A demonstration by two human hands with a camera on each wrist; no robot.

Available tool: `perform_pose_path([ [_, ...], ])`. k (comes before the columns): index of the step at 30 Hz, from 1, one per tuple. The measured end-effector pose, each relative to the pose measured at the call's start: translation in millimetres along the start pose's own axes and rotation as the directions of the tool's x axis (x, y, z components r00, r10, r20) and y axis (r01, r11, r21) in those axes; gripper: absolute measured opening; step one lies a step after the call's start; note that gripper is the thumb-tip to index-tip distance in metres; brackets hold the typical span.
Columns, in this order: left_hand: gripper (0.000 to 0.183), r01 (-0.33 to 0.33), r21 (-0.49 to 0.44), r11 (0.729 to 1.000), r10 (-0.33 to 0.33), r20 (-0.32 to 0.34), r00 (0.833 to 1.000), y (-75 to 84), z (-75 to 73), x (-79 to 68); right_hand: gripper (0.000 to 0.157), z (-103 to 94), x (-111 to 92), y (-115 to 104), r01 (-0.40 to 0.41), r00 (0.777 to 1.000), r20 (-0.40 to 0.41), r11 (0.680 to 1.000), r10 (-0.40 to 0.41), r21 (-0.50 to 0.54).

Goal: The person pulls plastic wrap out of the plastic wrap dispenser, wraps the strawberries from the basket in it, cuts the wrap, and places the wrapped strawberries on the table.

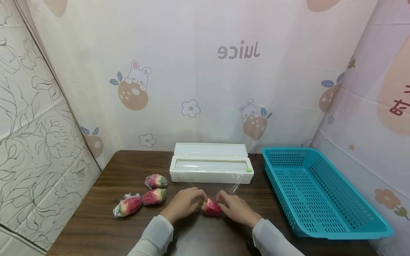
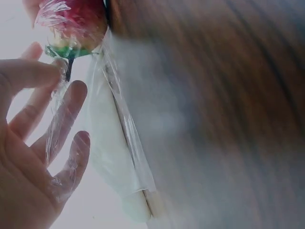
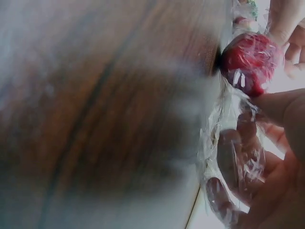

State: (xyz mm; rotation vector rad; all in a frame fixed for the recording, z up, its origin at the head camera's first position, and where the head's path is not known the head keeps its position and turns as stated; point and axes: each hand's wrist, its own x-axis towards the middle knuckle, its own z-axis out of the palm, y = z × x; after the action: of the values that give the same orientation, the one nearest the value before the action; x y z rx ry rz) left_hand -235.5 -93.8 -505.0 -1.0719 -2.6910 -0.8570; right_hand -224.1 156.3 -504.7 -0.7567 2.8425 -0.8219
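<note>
Between the two hands lies a red strawberry point(image 1: 211, 207) with a yellowish stem end, loosely covered in clear cling film point(image 3: 233, 109). At its leafy end, the left hand point(image 1: 185, 202) pinches film beside the dark stem between thumb and finger, its other fingers spread behind the film. My right hand point(image 1: 238, 208) pinches the film at the red tip, thumb against the fruit's lower side, with crumpled film over the other fingers. Three film-wrapped strawberries, one at the back point(image 1: 156, 181), one in the middle point(image 1: 154, 196) and one in front point(image 1: 128, 205), lie left of the left hand.
Behind the hands stands a white cling film dispenser point(image 1: 211, 177), lid raised, with film stretching forward from it. A blue plastic basket point(image 1: 285, 202) sits on the right of the dark wooden table point(image 1: 96, 192). Patterned curtains point(image 1: 205, 78) rise behind the table.
</note>
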Motion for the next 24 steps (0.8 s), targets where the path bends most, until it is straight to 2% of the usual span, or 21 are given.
perform_pose_path([
  [3,0.019,0.009,-0.023,1.000,-0.009,0.003,1.000,0.6,-0.5,-0.2,0.013,-2.3,0.6,0.0,0.005,0.998,-0.056,0.999,-0.007,-0.039],
  [6,0.017,0.053,-0.047,0.998,-0.050,0.045,0.998,1.0,-2.0,-0.9,0.010,-8.0,0.4,-0.4,-0.026,0.994,-0.110,0.999,0.021,-0.045],
  [9,0.026,0.084,-0.047,0.995,-0.080,0.088,0.993,0.5,-3.0,-0.6,0.010,-15.6,-0.8,-2.4,-0.050,0.983,-0.179,0.998,0.044,-0.030],
  [11,0.034,0.095,-0.039,0.995,-0.091,0.101,0.991,0.1,-3.4,0.1,0.012,-20.2,-1.3,-3.7,-0.015,0.978,-0.211,1.000,0.009,-0.026],
  [13,0.040,0.104,-0.032,0.994,-0.100,0.109,0.989,-0.6,-3.3,1.1,0.016,-23.4,-2.0,-4.3,0.073,0.979,-0.190,0.997,-0.078,-0.035],
  [17,0.050,0.136,-0.019,0.991,-0.132,0.129,0.983,-1.7,-2.3,4.9,0.034,-23.1,-2.7,-5.4,0.196,0.980,-0.027,0.978,-0.199,-0.073],
  [20,0.053,0.158,0.008,0.987,-0.158,0.133,0.978,-3.6,0.2,8.9,0.045,-20.5,-0.3,-6.8,0.189,0.982,0.030,0.973,-0.187,-0.130],
  [24,0.046,0.162,0.044,0.986,-0.166,0.104,0.981,-8.0,5.4,13.6,0.053,-18.4,6.7,-6.7,0.153,0.988,0.024,0.975,-0.151,-0.163],
])
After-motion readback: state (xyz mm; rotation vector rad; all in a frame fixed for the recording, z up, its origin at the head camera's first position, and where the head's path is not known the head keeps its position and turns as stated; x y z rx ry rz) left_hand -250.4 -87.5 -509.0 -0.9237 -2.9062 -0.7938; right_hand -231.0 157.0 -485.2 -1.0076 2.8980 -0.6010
